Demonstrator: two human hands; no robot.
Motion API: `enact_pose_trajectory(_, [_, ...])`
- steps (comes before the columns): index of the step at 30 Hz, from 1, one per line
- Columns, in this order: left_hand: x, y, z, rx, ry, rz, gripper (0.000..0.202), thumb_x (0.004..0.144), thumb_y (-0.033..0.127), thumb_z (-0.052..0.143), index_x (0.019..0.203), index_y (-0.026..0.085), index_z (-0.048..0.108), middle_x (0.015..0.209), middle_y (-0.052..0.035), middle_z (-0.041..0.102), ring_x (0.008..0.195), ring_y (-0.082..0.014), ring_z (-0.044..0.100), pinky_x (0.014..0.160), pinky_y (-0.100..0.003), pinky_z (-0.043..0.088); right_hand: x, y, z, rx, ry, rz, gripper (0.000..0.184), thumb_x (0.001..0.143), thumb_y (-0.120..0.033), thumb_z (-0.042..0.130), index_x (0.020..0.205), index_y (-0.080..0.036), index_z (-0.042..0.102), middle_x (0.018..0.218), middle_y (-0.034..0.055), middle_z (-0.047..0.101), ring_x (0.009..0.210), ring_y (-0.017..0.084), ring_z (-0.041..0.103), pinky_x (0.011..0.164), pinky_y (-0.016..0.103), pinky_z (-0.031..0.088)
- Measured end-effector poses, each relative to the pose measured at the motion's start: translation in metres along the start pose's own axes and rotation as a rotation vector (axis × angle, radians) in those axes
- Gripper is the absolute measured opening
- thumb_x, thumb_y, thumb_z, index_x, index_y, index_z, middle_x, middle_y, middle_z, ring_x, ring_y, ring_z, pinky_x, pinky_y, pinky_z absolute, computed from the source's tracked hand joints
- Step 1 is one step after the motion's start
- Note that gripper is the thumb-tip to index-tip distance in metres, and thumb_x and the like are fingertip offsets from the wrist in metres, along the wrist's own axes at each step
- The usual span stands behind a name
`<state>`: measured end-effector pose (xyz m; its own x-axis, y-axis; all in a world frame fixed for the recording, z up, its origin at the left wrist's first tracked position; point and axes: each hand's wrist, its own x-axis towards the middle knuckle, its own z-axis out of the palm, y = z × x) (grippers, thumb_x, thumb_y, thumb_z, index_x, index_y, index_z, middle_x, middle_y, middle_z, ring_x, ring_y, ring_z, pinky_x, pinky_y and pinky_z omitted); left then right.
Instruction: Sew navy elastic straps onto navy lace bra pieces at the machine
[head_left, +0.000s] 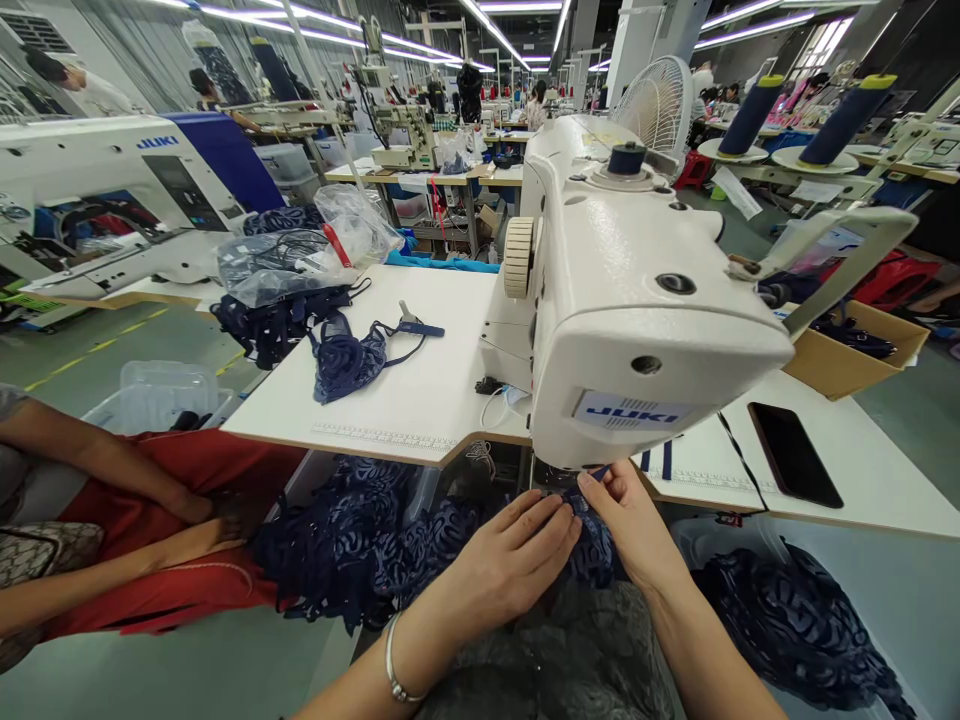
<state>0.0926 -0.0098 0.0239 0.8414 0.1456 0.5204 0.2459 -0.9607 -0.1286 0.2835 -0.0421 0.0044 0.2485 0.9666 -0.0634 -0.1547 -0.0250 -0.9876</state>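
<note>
While both hands work close under the head of the white sewing machine [622,300], the left hand [517,565] lies flat with fingers loosely curled, pressing down on the navy lace piece [592,545] that sits at the front edge of the table, just below the needle area. The right hand [634,520] has its thumb and fingertips closed on the far end of the same lace, right beside the dark strap [666,460] hanging off the table edge. The needle itself is hidden behind the machine head, so I cannot tell how near the fingers are to it; judging by the position, a fingertip could stray under the foot if the fabric is fed too eagerly. The lace looks soft and openwork, so it may bunch or skew if the two hands pull unevenly. More navy lace [352,545] is heaped below the table and could drag on the held piece. A black phone [795,455] lies on the table to the right, and a co-worker's arm [105,470] rests on red cloth [195,560] at the left.
</note>
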Motion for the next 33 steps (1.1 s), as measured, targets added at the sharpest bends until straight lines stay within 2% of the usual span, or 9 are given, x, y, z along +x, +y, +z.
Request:
enact_pose_trajectory(4, [0.000,0.002,-0.001,0.010,0.011,-0.030,0.033,0.097,0.012,0.045,0.127,0.006,0.057,0.125,-0.0119,0.063,0.124,-0.0229,0.055,0.110,-0.040,0.046,0.002,-0.004,-0.003,-0.033,-0.015,-0.005,0.041,0.086,-0.051,0.071,0.112,-0.023,0.057,0.081,-0.0011,0.049,0.070,0.016,0.045,0.068,0.024,0.045])
enact_pose_trajectory(8, [0.005,0.003,-0.004,0.004,0.016,-0.052,0.032,0.098,0.012,0.043,0.125,0.007,0.058,0.123,-0.0117,0.064,0.120,-0.0220,0.058,0.106,-0.039,0.050,0.001,-0.006,-0.005,-0.030,-0.039,0.000,0.045,0.087,-0.051,0.072,0.120,-0.026,0.054,0.095,0.0025,0.055,0.080,0.017,0.050,0.080,0.026,0.048])
enact_pose_trajectory(12, [0.010,0.003,-0.007,-0.013,-0.001,-0.090,0.032,0.098,0.011,0.040,0.124,0.008,0.059,0.122,-0.0113,0.064,0.118,-0.0208,0.059,0.105,-0.038,0.050,0.000,-0.008,-0.007,-0.045,-0.077,0.053,0.048,0.089,-0.051,0.070,0.127,-0.029,0.050,0.116,0.0056,0.054,0.098,0.019,0.052,0.092,0.028,0.046])
enact_pose_trajectory(15, [0.011,0.001,-0.008,-0.072,-0.023,-0.103,0.033,0.099,0.011,0.038,0.125,0.008,0.057,0.122,-0.0112,0.064,0.120,-0.0198,0.057,0.107,-0.037,0.048,0.000,-0.006,-0.008,-0.045,-0.085,0.061,0.049,0.090,-0.051,0.069,0.129,-0.030,0.049,0.117,0.0056,0.054,0.104,0.020,0.052,0.093,0.028,0.046])
enact_pose_trajectory(17, [0.013,-0.001,-0.010,-0.129,-0.056,-0.107,0.034,0.099,0.012,0.037,0.126,0.008,0.056,0.122,-0.0108,0.063,0.121,-0.0193,0.055,0.107,-0.036,0.047,0.001,-0.004,-0.010,-0.038,-0.075,0.060,0.046,0.089,-0.050,0.071,0.125,-0.029,0.050,0.113,0.0049,0.055,0.103,0.020,0.052,0.092,0.027,0.046])
enact_pose_trajectory(22, [0.019,0.002,-0.013,-0.155,-0.152,-0.152,0.034,0.097,0.013,0.041,0.127,0.009,0.055,0.123,-0.0101,0.061,0.115,-0.0193,0.055,0.104,-0.033,0.048,0.009,-0.004,-0.017,-0.087,-0.006,0.029,0.034,0.089,-0.053,0.068,0.099,-0.024,0.055,0.086,0.0017,0.056,0.080,0.020,0.055,0.070,0.026,0.049])
enact_pose_trajectory(25, [0.022,0.008,-0.013,-0.080,-0.103,-0.165,0.034,0.096,0.010,0.038,0.124,0.007,0.057,0.120,-0.0107,0.062,0.110,-0.0205,0.057,0.101,-0.033,0.048,0.013,-0.004,-0.020,-0.184,-0.025,0.020,0.035,0.089,-0.051,0.069,0.105,-0.023,0.055,0.089,0.0029,0.057,0.087,0.022,0.056,0.074,0.029,0.048])
enact_pose_trajectory(28, [0.021,0.012,-0.012,-0.019,-0.070,-0.154,0.035,0.096,0.008,0.036,0.124,0.006,0.057,0.122,-0.0118,0.060,0.113,-0.0203,0.057,0.104,-0.033,0.046,0.015,0.000,-0.020,-0.229,-0.053,0.011,0.038,0.090,-0.051,0.067,0.113,-0.023,0.055,0.088,0.0027,0.058,0.086,0.023,0.056,0.076,0.031,0.047])
enact_pose_trajectory(33, [0.019,0.010,-0.011,-0.032,-0.076,-0.146,0.036,0.095,0.008,0.037,0.125,0.006,0.056,0.124,-0.0116,0.059,0.116,-0.0199,0.056,0.107,-0.031,0.043,0.016,-0.001,-0.015,-0.228,-0.030,-0.012,0.037,0.087,-0.050,0.068,0.108,-0.022,0.057,0.083,0.0026,0.058,0.084,0.024,0.057,0.076,0.033,0.048])
